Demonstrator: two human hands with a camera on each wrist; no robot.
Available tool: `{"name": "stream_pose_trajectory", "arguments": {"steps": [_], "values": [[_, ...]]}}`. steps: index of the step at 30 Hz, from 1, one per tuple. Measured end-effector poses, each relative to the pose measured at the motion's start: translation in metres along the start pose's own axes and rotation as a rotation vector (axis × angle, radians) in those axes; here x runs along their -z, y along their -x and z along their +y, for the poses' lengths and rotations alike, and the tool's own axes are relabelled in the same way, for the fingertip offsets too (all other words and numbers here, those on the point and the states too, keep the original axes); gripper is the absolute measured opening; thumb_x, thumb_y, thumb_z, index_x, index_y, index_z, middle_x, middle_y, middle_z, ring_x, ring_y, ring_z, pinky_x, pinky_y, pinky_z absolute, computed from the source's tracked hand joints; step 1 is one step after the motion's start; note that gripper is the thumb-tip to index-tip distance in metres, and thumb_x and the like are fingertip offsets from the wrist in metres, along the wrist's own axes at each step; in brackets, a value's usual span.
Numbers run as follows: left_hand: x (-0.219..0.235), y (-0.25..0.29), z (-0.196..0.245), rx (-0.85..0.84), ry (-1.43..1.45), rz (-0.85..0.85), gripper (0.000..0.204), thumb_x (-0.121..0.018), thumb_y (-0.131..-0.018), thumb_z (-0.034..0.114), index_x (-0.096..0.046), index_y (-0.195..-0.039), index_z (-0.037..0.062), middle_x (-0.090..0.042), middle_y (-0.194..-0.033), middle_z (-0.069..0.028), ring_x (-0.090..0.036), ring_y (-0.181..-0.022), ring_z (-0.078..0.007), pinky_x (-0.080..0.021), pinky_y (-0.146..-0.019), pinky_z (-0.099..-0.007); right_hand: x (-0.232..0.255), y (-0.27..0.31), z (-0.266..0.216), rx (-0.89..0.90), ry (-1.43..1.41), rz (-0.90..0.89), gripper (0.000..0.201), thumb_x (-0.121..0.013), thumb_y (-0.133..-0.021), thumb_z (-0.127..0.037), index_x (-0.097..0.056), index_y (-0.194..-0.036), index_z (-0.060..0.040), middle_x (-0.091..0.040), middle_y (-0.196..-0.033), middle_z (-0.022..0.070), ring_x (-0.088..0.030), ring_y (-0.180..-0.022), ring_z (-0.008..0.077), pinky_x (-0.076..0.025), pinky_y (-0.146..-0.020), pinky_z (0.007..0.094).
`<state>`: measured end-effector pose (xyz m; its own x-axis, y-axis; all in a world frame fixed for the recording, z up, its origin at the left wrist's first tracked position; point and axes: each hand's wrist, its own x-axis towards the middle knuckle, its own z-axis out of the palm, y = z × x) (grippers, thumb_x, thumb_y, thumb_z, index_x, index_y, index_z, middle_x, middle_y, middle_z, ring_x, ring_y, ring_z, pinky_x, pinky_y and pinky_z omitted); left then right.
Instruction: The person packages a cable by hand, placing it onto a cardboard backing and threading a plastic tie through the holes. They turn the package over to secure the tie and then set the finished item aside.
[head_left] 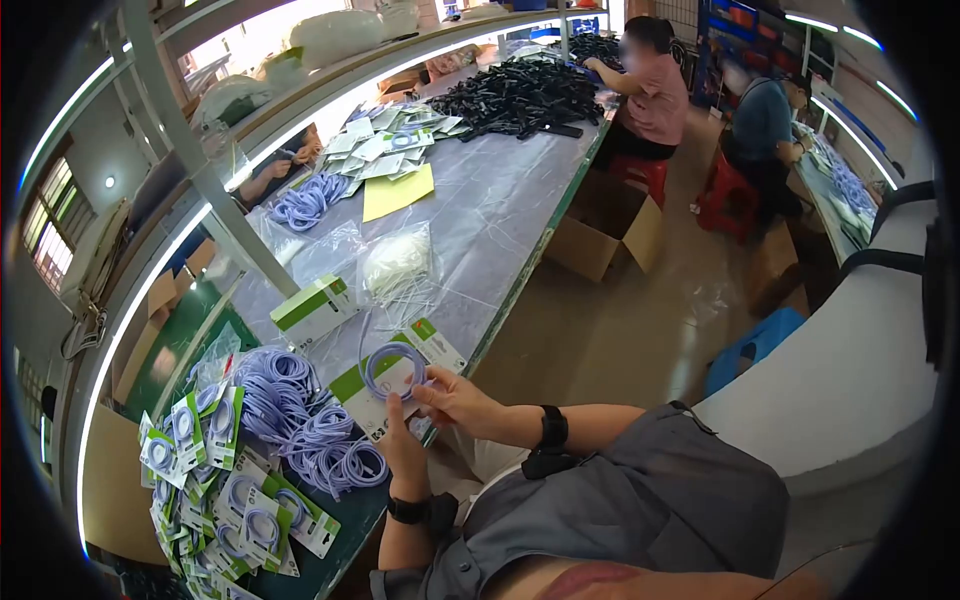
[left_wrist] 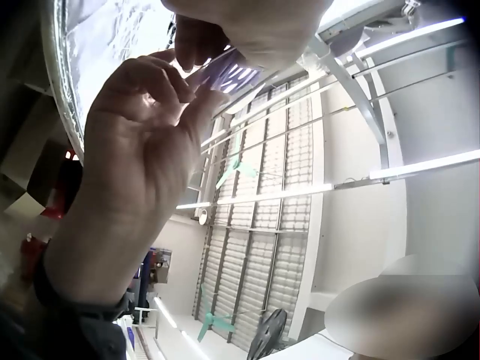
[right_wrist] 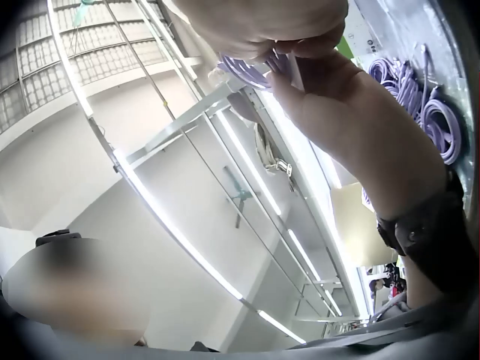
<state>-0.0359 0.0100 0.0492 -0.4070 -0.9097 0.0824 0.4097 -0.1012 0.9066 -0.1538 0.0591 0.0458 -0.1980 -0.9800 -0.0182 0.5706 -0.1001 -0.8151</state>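
A coiled lavender cable [head_left: 371, 375] is held up over the near end of the table, in front of a green-and-white card [head_left: 347, 388]. My left hand [head_left: 403, 455] pinches the lower side of the coil, thumb upward. On the right side of the ring, my right hand [head_left: 458, 402] pinches it between thumb and fingers. Purple strands of the coil [right_wrist: 246, 73] show between both hands in the right wrist view. Part of the card is hidden behind the coil and hands. A loose cable end rises above the ring.
Loose lavender cable coils [head_left: 290, 400] and carded cables [head_left: 215, 510] pile up on the left. A green-and-white box [head_left: 315, 312], a clear bag [head_left: 397, 262] and a yellow sheet [head_left: 398, 192] lie ahead. Black items [head_left: 520, 95] heap farther back. A person [head_left: 655, 95] sits beyond a cardboard box [head_left: 590, 245].
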Motion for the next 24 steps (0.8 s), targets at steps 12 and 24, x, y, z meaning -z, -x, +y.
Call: {"name": "stream_pose_trajectory", "arguments": {"steps": [12, 24], "values": [[0.026, -0.008, -0.002, 0.042, 0.116, 0.068, 0.023, -0.055, -0.093, 0.016, -0.053, -0.11, 0.0004, -0.06, -0.094, -0.0058, -0.059, -0.072, -0.0115, -0.048, -0.056, -0.0222, -0.023, -0.005, -0.025, 0.836, 1.657, -0.209, 0.059, -0.071, -0.072, -0.034, -0.052, -0.124, -0.0132, -0.045, -0.126, 0.0056, -0.038, -0.122, 0.0254, -0.025, -0.105, 0.0444], [0.066, -0.016, -0.009, -0.062, 0.104, 0.052, 0.027, -0.054, -0.093, 0.008, -0.052, -0.114, -0.0081, -0.06, -0.107, -0.0147, -0.06, -0.094, -0.0232, -0.048, -0.08, -0.0346, -0.032, -0.031, -0.031, 0.892, 1.702, -0.327, 0.048, -0.075, -0.067, -0.029, -0.059, -0.111, -0.0164, -0.049, -0.117, 0.0061, -0.04, -0.121, 0.0281, -0.028, -0.1, 0.0474]]}}
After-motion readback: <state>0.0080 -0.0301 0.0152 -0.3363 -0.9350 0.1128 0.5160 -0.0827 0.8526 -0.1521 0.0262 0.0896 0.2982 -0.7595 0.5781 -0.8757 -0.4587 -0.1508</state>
